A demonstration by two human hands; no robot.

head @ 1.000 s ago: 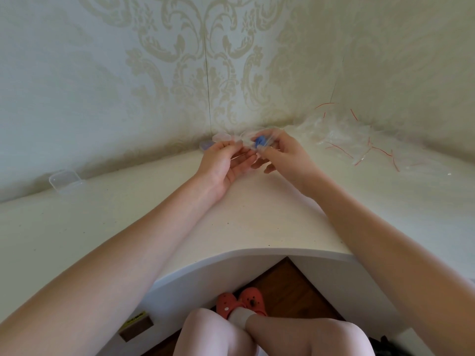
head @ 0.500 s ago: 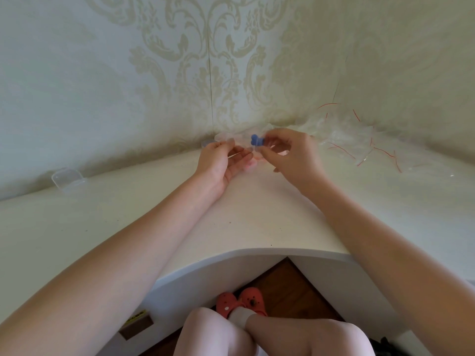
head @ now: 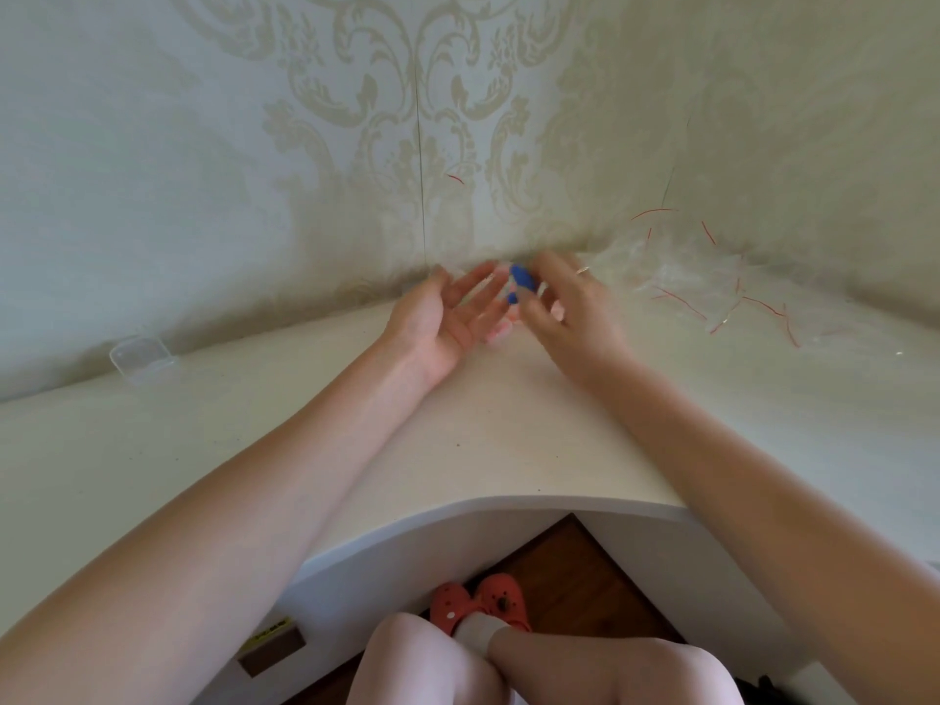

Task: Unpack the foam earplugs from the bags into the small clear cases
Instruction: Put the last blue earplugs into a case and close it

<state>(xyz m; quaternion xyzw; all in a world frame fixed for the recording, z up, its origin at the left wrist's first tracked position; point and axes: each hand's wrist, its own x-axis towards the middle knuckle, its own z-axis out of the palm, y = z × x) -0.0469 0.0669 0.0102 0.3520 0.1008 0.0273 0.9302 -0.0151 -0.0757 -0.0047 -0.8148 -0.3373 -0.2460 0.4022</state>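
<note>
Both hands meet near the back corner of the white desk (head: 508, 450). My left hand (head: 447, 312) is palm up with its fingers spread and straight; a faint clear bag may lie on them, blurred. My right hand (head: 564, 302) pinches blue foam earplugs (head: 520, 281) just beyond the left fingertips. One small clear case (head: 141, 359) sits far left by the wall, apart from both hands.
A heap of clear plastic bags (head: 712, 282) with red strips lies at the back right along the wall. A red strip (head: 456, 179) hangs in front of the wall above the hands. The desk's curved front edge is near my knees.
My left hand has opened from curled to flat and spread. The right hand still pinches the blue earplugs, which now show more fully. A red strip has appeared in front of the wall.
</note>
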